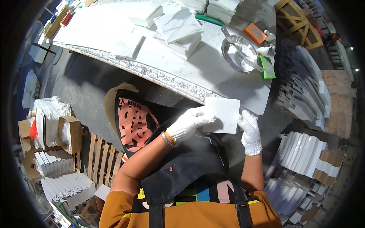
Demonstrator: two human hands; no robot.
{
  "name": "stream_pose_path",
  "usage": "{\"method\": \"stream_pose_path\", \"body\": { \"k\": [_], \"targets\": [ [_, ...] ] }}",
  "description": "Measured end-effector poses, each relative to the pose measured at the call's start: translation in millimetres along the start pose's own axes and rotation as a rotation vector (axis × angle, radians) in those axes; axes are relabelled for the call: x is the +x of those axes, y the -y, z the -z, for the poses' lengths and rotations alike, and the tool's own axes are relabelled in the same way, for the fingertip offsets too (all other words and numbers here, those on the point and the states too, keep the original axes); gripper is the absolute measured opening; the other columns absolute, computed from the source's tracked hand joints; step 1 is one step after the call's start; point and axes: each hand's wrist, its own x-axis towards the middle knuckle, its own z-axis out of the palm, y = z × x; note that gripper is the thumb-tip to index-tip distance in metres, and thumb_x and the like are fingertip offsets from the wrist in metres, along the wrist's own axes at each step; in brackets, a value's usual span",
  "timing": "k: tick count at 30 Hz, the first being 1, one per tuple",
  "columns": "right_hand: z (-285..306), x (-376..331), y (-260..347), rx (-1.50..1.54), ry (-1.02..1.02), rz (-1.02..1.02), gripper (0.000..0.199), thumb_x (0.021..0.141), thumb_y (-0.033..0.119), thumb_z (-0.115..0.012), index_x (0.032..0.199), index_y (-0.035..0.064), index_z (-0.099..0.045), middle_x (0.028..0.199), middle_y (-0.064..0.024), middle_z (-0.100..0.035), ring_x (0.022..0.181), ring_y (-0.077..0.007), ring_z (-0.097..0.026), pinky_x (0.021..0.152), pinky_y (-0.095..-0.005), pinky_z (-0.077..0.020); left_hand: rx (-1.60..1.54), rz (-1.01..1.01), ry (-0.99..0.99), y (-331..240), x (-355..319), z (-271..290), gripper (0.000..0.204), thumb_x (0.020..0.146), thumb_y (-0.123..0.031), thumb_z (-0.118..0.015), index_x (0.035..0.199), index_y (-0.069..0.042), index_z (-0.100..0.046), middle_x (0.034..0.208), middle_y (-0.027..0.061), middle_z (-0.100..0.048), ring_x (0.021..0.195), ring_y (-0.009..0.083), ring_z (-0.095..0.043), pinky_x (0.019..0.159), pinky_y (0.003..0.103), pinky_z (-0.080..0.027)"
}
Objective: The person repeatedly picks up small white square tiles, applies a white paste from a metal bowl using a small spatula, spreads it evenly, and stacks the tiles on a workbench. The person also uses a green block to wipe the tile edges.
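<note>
A thin white square tile point(224, 116) is held up between my two gloved hands, just in front of the table's near edge. My left hand point(192, 122), in a white knitted glove, grips the tile's left edge, with the thumb over its face. At the opposite edge, my right hand point(250, 133) pinches the tile, its fingers partly behind it. Beyond the tile, a metal bowl point(225, 60) of white paste sits on the white marble-look table point(243, 89). One scraper point(227, 35) leans at the bowl's far rim, and another scraper point(254, 65) lies across its near right side.
Grey-veined tiles point(178, 24) are stacked on the table, with more tiles point(129, 45) lying to their left. An orange box point(255, 33) and a green box point(267, 67) flank the bowl. White slabs point(302, 154) stand at right; a wooden pallet point(102, 154) and cartons point(70, 135) are at left.
</note>
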Motion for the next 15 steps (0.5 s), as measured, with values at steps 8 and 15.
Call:
{"method": "stream_pose_path", "body": {
  "k": [8, 15],
  "targets": [
    [4.0, 4.6, 3.6, -0.023, 0.093, 0.029, 0.013, 0.090, 0.004, -0.068, 0.099, -0.0001, -0.075, 0.096, -0.0124, -0.069, 0.090, -0.0239, -0.066, 0.082, -0.0331, -0.0506, -0.356, 0.154, -0.233, 14.3, 15.3, 4.8, 0.064, 0.103, -0.057, -0.048, 0.133, -0.002, -0.058, 0.123, 0.0072, -0.064, 0.111, 0.0181, -0.060, 0.099, 0.033, -0.048],
    [-19.4, 4.5, 25.3, 0.060, -0.052, -0.054, 0.021, 0.089, 0.005, -0.065, 0.074, 0.0068, -0.050, 0.075, 0.0026, -0.046, 0.073, -0.0082, -0.048, 0.068, -0.0248, -0.0392, -0.291, 0.239, -0.017, -1.3, 13.2, 2.1, 0.102, 0.097, -0.078, -0.026, 0.144, 0.011, -0.044, 0.141, 0.0194, -0.057, 0.126, 0.0272, -0.057, 0.105, 0.038, -0.044]
  ]
}}
